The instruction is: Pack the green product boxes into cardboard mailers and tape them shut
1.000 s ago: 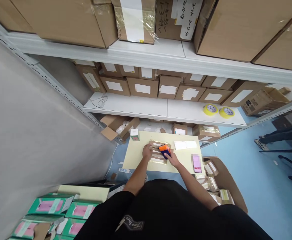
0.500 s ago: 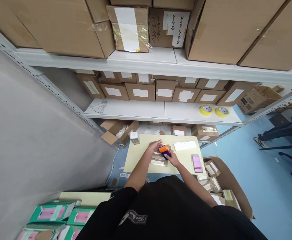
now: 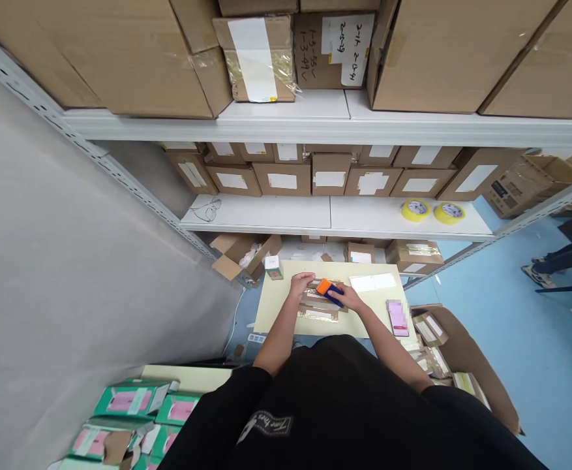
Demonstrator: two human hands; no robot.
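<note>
Right hand [image 3: 347, 297]: fingers closed round an orange and dark-blue tool [image 3: 335, 296], orange end toward the left hand; any print on it too small to read. Left hand [image 3: 300, 286]: fingers loosely extended, nothing seen in their grasp, beside the left ends of the small brown packets [image 3: 317, 315]; contact cannot be told. The tool is above the packets, which lie about midway between the left and right edges of the table [image 3: 276, 312]. Packets carry shiny tape and white labels, text illegible.

Table, outward: white-and-green carton [image 3: 273, 267] at far left corner, markings too small to read. White sheet [image 3: 372, 282] near far right corner, content illegible. Phone [image 3: 398, 318] near the near right corner, screen pink, partly pixelated.

Just off the right edge: large open box [image 3: 471, 356] of taped, labelled parcels [image 3: 430, 328]. Left of the person: green boxes [image 3: 130, 399] with pink panels. Shirt [image 3: 359, 405] badge: "Time" plus a second word, uncertain.

Beyond the far edge, middle shelf [image 3: 280, 214]: glasses [image 3: 211, 210] near left end, two rolls of yellow tape [image 3: 415, 209] near right end, core print unreadable; behind, a row of brown boxes [image 3: 282, 179] with white labels, unreadable. Upper shelf: brown box [image 3: 310, 74] handwritten "1-5-55" and "1-3-49", each ticked; its white label [image 3: 350, 47] includes "2-15-29", the other figures unclear.
</note>
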